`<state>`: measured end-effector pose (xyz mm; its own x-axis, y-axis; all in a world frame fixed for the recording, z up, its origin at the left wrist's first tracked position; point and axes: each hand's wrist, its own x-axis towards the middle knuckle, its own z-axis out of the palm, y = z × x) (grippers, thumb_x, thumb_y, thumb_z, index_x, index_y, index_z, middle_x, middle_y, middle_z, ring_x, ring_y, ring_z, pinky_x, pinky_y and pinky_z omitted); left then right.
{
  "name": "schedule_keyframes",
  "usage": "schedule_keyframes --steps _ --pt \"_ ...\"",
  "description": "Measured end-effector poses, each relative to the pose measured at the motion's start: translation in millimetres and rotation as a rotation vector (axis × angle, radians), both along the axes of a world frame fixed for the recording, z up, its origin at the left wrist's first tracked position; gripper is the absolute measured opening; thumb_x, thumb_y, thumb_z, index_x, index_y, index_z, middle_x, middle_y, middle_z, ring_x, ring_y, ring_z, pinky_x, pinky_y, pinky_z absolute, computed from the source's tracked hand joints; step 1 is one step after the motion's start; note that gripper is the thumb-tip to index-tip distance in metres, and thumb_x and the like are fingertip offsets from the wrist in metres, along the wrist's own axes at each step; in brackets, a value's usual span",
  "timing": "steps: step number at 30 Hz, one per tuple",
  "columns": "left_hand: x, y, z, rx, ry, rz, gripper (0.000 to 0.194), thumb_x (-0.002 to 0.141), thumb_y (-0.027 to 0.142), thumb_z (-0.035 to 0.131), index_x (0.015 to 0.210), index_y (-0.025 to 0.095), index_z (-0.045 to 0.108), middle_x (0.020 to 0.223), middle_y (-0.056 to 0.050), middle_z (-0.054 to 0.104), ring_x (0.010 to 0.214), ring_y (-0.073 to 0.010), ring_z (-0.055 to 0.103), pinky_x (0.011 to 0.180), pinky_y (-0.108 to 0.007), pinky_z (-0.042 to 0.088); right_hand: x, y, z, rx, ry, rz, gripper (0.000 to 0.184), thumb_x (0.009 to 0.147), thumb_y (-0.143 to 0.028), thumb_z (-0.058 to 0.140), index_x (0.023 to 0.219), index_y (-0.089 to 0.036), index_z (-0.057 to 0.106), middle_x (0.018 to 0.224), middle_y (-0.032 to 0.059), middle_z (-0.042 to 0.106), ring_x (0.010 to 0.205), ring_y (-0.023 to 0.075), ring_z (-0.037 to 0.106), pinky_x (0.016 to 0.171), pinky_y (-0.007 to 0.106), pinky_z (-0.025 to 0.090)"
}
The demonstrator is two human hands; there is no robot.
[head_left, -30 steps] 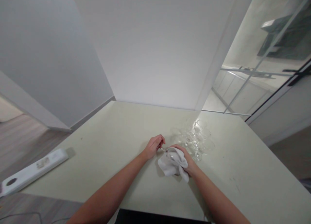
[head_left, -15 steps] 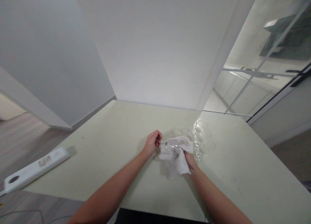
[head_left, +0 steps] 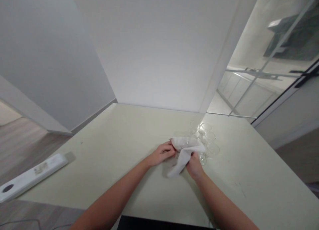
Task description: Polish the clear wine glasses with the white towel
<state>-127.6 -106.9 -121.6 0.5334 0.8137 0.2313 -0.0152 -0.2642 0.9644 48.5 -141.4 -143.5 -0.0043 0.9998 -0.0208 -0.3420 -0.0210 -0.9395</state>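
A clear stemmed glass lies sideways between my hands, its bowl partly wrapped in a white cloth. My left hand is closed at the left end of the glass, fingers curled over the stem side, and the foot is hidden. Gripping the bunched cloth from the right, my right hand is closed, with its fingertips partly covered by the fabric. A loose corner of cloth hangs toward me. Just beyond the right hand, several clear glasses stand close together on the table.
The pale table meets a white wall at its far edge. A white power strip rests at the left edge. To the right is a glass-paned partition. A black edge shows near my body.
My left hand has moved right, from the exposed stem up against the cloth. My right hand has shifted the cloth around the bowl, and its fold now hangs differently.
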Motion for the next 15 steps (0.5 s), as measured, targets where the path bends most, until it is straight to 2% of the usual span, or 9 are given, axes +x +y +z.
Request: schedule_keyframes --steps 3,5,6,10,15 --pt "-8.0 5.1 3.2 0.127 -0.054 0.116 0.044 0.089 0.051 0.057 0.066 0.014 0.060 0.085 -0.008 0.059 0.082 -0.0176 0.054 0.077 -0.030 0.040 2.4 -0.9 -1.9 -0.047 0.026 -0.072 0.032 0.065 -0.033 0.072 0.094 -0.021 0.066 0.086 0.0038 0.073 0.081 0.0228 0.067 0.073 0.036 0.055" --pt "-13.3 9.4 1.6 0.122 -0.144 0.202 0.042 0.087 0.054 0.059 0.070 0.015 0.057 0.078 -0.005 0.056 0.074 -0.0157 0.051 0.071 -0.028 0.039 1.8 -4.1 -5.0 -0.077 -0.043 -0.045 0.030 0.066 -0.032 0.072 0.094 -0.021 0.066 0.084 0.0028 0.073 0.079 0.0223 0.067 0.072 0.036 0.055" --pt "-14.8 11.0 0.0 0.109 -0.185 0.201 0.042 0.084 0.056 0.062 0.075 0.015 0.057 0.076 -0.003 0.055 0.073 -0.0150 0.050 0.069 -0.027 0.039 0.6 -6.1 -6.1 -0.077 -0.093 0.007 0.029 0.067 -0.031 0.072 0.093 -0.020 0.067 0.083 0.0025 0.073 0.078 0.0222 0.067 0.072 0.036 0.055" --pt "-12.2 11.1 -6.7 0.030 -0.301 0.015 0.061 0.063 0.061 0.080 0.095 0.017 0.052 0.085 -0.002 0.054 0.075 -0.0138 0.051 0.067 -0.025 0.040 -8.1 -11.7 -3.0 0.041 -0.293 0.263 0.016 0.072 -0.027 0.068 0.087 -0.020 0.070 0.079 0.0019 0.072 0.077 0.0221 0.065 0.071 0.035 0.054" --pt "-7.4 4.5 -2.2 -0.087 -0.310 -0.021 0.053 0.064 0.039 0.087 0.096 0.018 0.050 0.093 -0.003 0.054 0.080 -0.0124 0.052 0.071 -0.024 0.040 -9.7 -15.3 3.6 0.063 -0.322 0.410 0.018 0.073 -0.022 0.064 0.089 -0.023 0.071 0.076 0.0006 0.071 0.075 0.0209 0.063 0.070 0.032 0.054"
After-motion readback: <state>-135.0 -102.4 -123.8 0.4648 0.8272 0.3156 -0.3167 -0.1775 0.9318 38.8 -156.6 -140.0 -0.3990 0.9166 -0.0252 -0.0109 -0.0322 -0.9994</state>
